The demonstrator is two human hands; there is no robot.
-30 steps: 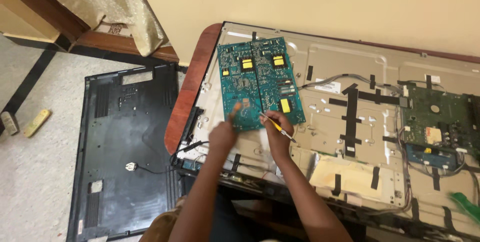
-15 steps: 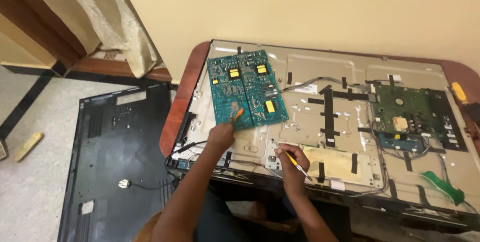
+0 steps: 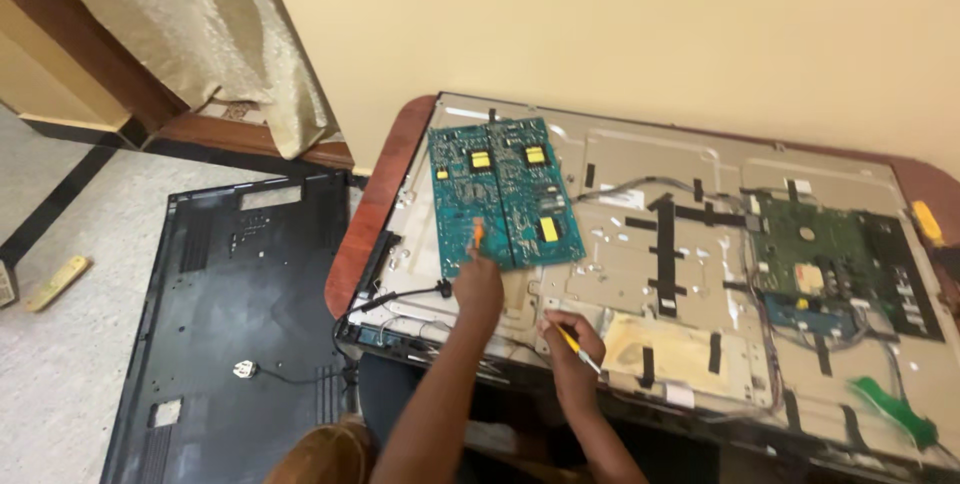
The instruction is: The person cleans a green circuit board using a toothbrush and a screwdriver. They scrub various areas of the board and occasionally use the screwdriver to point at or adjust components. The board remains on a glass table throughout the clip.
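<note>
An opened flat-screen television [image 3: 640, 274] lies back-up on a brown table, its metal chassis bare. My left hand [image 3: 477, 284] rests at the lower edge of the teal power board [image 3: 503, 192], fingers curled around a small orange tool whose tip lies on the board. My right hand [image 3: 572, 336] sits lower, near the chassis's front edge, gripping a thin yellow-handled screwdriver [image 3: 580, 349] that points down and right. A green main board [image 3: 810, 256] is mounted at the right, with wires and black tape strips between the two boards.
The television's black plastic back cover [image 3: 240, 314] lies on the floor at the left with a plug and cord on it. A yellow remote [image 3: 57, 282] lies further left. A green tool [image 3: 893, 412] rests on the chassis's lower right. A yellow object [image 3: 927, 222] sits at the table's right edge.
My right hand has pulled back from the teal board toward the chassis's front edge with the screwdriver. My left hand stays at the board's lower edge. The view has shifted left.
</note>
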